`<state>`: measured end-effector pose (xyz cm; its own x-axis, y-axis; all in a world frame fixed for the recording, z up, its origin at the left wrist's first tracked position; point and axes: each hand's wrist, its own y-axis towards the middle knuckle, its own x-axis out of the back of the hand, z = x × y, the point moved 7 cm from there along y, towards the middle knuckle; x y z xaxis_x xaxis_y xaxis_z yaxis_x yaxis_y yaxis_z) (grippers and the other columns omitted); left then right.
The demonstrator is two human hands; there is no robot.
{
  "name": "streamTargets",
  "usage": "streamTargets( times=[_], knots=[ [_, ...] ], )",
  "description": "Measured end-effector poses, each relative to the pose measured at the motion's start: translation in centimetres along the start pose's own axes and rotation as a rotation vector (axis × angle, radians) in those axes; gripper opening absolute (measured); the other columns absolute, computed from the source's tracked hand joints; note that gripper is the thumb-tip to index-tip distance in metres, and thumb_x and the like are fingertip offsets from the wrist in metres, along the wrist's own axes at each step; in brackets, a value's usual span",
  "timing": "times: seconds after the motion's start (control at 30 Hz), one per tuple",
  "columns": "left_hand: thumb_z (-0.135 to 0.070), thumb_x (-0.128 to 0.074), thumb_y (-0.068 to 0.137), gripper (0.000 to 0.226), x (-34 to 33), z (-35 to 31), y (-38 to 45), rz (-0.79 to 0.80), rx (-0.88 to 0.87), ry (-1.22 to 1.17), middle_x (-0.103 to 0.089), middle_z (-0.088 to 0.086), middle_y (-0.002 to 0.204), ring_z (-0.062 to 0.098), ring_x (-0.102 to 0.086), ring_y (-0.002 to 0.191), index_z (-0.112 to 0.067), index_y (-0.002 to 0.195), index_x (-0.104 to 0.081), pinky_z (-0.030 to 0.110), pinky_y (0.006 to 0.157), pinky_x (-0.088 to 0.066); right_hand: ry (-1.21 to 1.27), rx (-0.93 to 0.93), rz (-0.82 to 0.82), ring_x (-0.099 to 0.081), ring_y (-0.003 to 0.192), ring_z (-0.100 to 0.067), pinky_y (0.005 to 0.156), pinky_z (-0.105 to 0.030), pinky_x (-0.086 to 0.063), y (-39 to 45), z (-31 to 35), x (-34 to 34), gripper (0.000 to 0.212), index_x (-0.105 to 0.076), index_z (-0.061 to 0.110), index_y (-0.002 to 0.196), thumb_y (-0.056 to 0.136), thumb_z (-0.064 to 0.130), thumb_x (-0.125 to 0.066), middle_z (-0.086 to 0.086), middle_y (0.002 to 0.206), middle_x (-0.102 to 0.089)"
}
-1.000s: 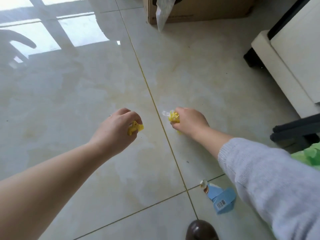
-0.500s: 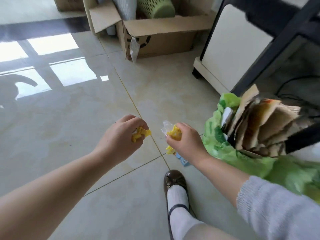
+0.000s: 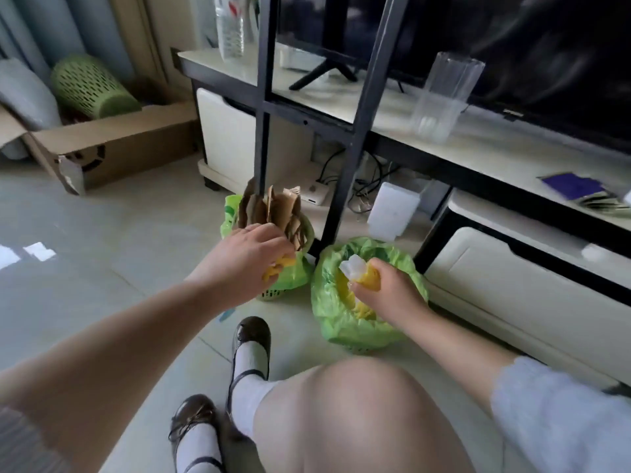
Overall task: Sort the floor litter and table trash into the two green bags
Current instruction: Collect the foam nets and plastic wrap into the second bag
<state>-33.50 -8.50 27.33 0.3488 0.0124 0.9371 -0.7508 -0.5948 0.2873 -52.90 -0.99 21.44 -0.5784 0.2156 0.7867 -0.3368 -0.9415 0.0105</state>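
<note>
Two green bags stand on the floor by the TV stand. The left green bag (image 3: 296, 275) is stuffed with brown cardboard pieces (image 3: 276, 209). The right green bag (image 3: 327, 302) lies open with yellow scraps inside. My left hand (image 3: 249, 261) grips a yellow wrapper (image 3: 277, 268) just in front of the left bag. My right hand (image 3: 382, 291) holds a yellow and clear wrapper (image 3: 360, 273) over the mouth of the right bag.
A black metal frame leg (image 3: 345, 186) stands between the bags. Behind them is a white TV stand (image 3: 512, 268) with cables and a white box (image 3: 392, 213). A cardboard box (image 3: 112, 148) sits at the left. My shoes (image 3: 251, 339) and knee are in the foreground. A blue scrap (image 3: 226, 315) lies on the floor.
I have turned from the open floor to the two bags. Both hands carried their yellow wrappers along; the right one now hangs over the right bag, the left one is at the left bag.
</note>
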Motion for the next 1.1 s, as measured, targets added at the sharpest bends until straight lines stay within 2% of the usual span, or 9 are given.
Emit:
streamTargets(
  times=[0.13,0.27,0.4,0.47,0.53,0.63,0.77,0.9,1.1],
  knots=[
    [-0.016,-0.069,0.075,0.033,-1.8,-4.1,3.9,0.013,-0.080,-0.059,-0.061,0.000,0.108,0.024,-0.057,0.103,-0.022,0.108,-0.065,0.035,0.088,-0.047,-0.038,-0.121,-0.082,-0.055,0.069,-0.027,0.060,-0.034,-0.042,-0.9,-3.9,3.7,0.028,-0.054,0.010,0.084,0.081,0.034,-0.066,-0.006,0.070,-0.058],
    [-0.019,-0.065,0.079,0.037,-7.9,-5.2,6.8,0.158,-0.127,-0.036,-0.057,-0.003,0.116,0.021,-0.053,0.112,-0.026,0.115,-0.061,0.032,0.092,-0.042,-0.034,-0.178,-0.103,-0.063,0.082,-0.028,0.073,-0.039,-0.053,0.0,-8.1,3.3,0.031,-0.060,0.015,0.099,0.078,0.036,-0.068,-0.006,0.087,-0.069],
    [-0.021,-0.064,0.081,0.043,-12.8,-5.7,9.3,0.214,-0.078,-0.073,-0.050,-0.001,0.124,0.021,-0.049,0.116,-0.024,0.123,-0.053,0.033,0.093,-0.041,-0.137,-0.220,-0.054,-0.059,0.105,-0.027,0.078,-0.030,-0.045,1.2,-11.0,1.7,0.043,-0.054,0.016,0.120,0.084,0.035,-0.064,-0.004,0.115,-0.062],
    [-0.028,-0.065,0.082,0.053,-15.4,-6.0,10.2,0.238,-0.079,-0.055,-0.045,0.000,0.130,0.023,-0.048,0.118,-0.024,0.131,-0.045,0.034,0.094,-0.040,-0.213,-0.181,-0.011,-0.056,0.108,-0.027,0.076,-0.027,-0.039,2.6,-11.8,0.9,0.043,-0.052,0.013,0.121,0.085,0.034,-0.064,-0.005,0.122,-0.055],
    [-0.035,-0.067,0.080,0.066,-17.6,-6.1,11.1,0.233,-0.055,-0.053,-0.040,0.002,0.134,0.025,-0.045,0.122,-0.024,0.138,-0.037,0.035,0.097,-0.039,-0.283,-0.144,0.038,-0.054,0.111,-0.029,0.082,-0.030,-0.042,4.3,-12.5,-0.1,0.045,-0.050,0.010,0.119,0.084,0.034,-0.064,-0.008,0.127,-0.048],
    [-0.042,-0.069,0.076,0.092,-21.2,-6.3,12.0,0.289,0.005,-0.093,-0.029,0.004,0.143,0.026,-0.032,0.133,-0.023,0.148,-0.015,0.038,0.107,-0.034,-0.392,-0.160,0.197,-0.037,0.131,-0.029,0.103,-0.039,-0.039,7.0,-14.2,-2.8,0.071,-0.033,0.008,0.134,0.081,0.041,-0.066,-0.011,0.142,-0.031],
    [-0.039,-0.067,0.079,0.114,-27.8,-6.5,11.5,0.596,0.089,-0.153,0.011,0.006,0.158,0.026,0.004,0.146,-0.020,0.146,0.022,0.039,0.119,-0.015,-0.491,-0.237,0.545,0.006,0.146,-0.028,0.117,-0.045,-0.013,8.5,-17.2,-7.1,0.116,0.015,0.015,0.148,0.074,0.048,-0.070,-0.009,0.157,0.016],
    [-0.021,-0.062,0.083,0.110,-32.1,-6.8,12.4,0.760,0.112,-0.064,0.014,0.015,0.157,0.034,0.005,0.146,-0.011,0.141,0.031,0.043,0.119,-0.014,-0.539,-0.274,0.691,0.010,0.146,-0.030,0.118,-0.043,-0.005,9.5,-19.3,-9.8,0.119,0.027,0.016,0.143,0.077,0.050,-0.066,-0.012,0.156,0.022],
    [-0.031,-0.062,0.082,0.108,-37.1,-6.1,12.7,0.945,0.198,-0.013,0.017,0.015,0.156,0.031,0.011,0.145,-0.007,0.144,0.023,0.045,0.120,-0.005,-0.562,-0.265,0.756,0.009,0.145,-0.035,0.118,-0.046,-0.006,10.5,-21.9,-12.8,0.113,0.027,0.009,0.143,0.083,0.051,-0.059,-0.015,0.155,0.021]
  ],
)
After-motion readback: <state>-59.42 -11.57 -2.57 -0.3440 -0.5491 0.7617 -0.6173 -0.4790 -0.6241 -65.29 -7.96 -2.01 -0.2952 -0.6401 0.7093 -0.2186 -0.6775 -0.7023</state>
